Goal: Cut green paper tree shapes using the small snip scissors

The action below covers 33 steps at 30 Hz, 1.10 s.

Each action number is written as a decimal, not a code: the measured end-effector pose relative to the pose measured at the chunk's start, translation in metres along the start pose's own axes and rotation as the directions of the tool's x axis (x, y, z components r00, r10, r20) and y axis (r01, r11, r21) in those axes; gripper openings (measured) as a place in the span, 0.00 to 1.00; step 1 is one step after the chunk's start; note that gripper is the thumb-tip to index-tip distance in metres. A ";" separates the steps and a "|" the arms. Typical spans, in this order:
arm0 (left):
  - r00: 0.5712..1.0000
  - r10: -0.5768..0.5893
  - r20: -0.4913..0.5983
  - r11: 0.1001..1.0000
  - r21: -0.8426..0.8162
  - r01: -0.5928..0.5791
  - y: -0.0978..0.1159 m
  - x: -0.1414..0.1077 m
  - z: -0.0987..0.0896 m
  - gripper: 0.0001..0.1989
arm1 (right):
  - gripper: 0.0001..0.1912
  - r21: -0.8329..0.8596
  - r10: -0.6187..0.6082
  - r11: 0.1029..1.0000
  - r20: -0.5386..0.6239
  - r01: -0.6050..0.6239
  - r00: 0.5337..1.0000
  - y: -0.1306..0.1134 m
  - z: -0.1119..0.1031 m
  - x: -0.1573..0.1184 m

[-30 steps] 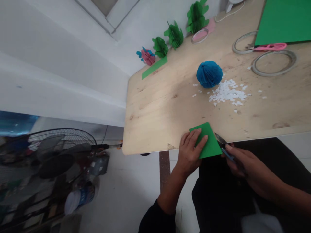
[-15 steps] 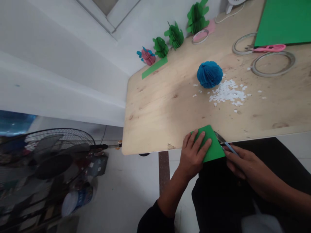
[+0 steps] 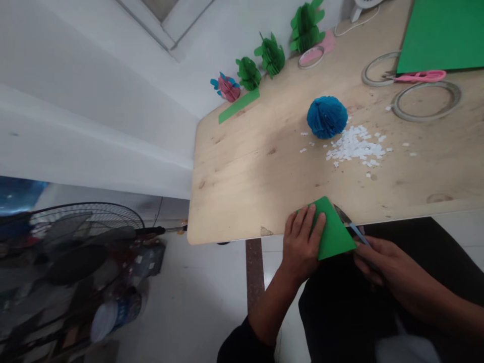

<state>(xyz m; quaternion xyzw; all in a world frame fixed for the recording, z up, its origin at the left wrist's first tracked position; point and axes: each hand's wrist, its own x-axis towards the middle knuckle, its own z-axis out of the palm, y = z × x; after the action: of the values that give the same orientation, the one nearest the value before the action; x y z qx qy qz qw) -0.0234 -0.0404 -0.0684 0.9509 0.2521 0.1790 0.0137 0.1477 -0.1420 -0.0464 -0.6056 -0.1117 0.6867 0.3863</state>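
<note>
The left hand (image 3: pixel 302 247) grips the green paper (image 3: pixel 336 234), and just right of it the right hand (image 3: pixel 385 257) clutches a bladed tool (image 3: pixel 344 217) pointing far-left.

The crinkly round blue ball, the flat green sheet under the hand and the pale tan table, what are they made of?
The round blue ball looks like thin matte paper: many folds fan around it. The flat green sheet looks like smooth paper or thin card: crisp edges, even colour. The pale tan table looks like smooth wood, or a wood print: knots show.
</note>
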 end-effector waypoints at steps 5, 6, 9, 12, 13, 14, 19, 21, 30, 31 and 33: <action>0.999 -0.035 -0.014 0.998 0.042 0.036 0.006 -0.001 0.000 0.22 | 0.29 -0.003 -0.006 1.000 -0.007 0.006 1.000 -0.002 0.002 -0.002; 0.999 -0.043 -0.018 0.998 0.047 0.044 0.007 -0.001 0.001 0.22 | 0.30 -0.006 -0.007 1.000 -0.013 0.007 1.000 -0.003 0.003 -0.003; 0.998 -0.067 -0.011 0.996 0.054 0.067 0.010 -0.001 0.002 0.24 | 0.31 -0.022 -0.017 1.000 -0.032 0.016 0.999 -0.005 0.005 -0.005; 0.996 -0.085 0.025 0.995 0.059 0.083 0.011 0.002 0.000 0.27 | 0.32 -0.031 -0.014 0.999 -0.028 0.013 1.000 -0.007 0.006 -0.005; 0.995 -0.087 0.041 0.995 0.057 0.085 0.011 0.004 -0.001 0.28 | 0.32 -0.031 -0.014 0.999 -0.023 0.013 1.000 -0.008 0.006 -0.005; 0.995 -0.087 0.058 0.995 0.051 0.085 0.011 0.006 -0.003 0.28 | 0.32 -0.030 -0.014 0.999 -0.018 0.013 1.000 -0.008 0.006 -0.005; 0.987 -0.088 0.135 0.996 0.026 0.086 0.009 0.019 -0.012 0.31 | 0.31 -0.015 -0.021 1.000 -0.012 0.020 1.000 -0.009 0.006 -0.007; 0.983 -0.092 0.157 0.996 0.021 0.090 0.008 0.023 -0.015 0.32 | 0.31 -0.006 -0.012 1.000 -0.007 0.012 1.000 -0.009 0.006 -0.006; 0.978 -0.098 0.186 0.995 0.018 0.096 0.009 0.026 -0.018 0.29 | 0.32 -0.005 -0.018 1.000 0.006 0.018 1.000 -0.007 0.005 -0.006; 0.978 -0.100 0.182 0.995 0.021 0.098 0.009 0.026 -0.018 0.29 | 0.32 -0.006 -0.017 1.000 0.004 0.017 1.000 -0.007 0.006 -0.006; 0.979 -0.105 0.173 0.994 0.027 0.102 0.009 0.026 -0.018 0.30 | 0.32 -0.011 -0.018 1.000 0.002 0.018 1.000 -0.007 0.006 -0.007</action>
<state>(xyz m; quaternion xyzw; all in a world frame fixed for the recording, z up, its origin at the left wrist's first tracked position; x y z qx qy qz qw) -0.0045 -0.0371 -0.0421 0.9486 0.3004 0.0922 0.0364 0.1449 -0.1398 -0.0352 -0.6062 -0.1212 0.6831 0.3888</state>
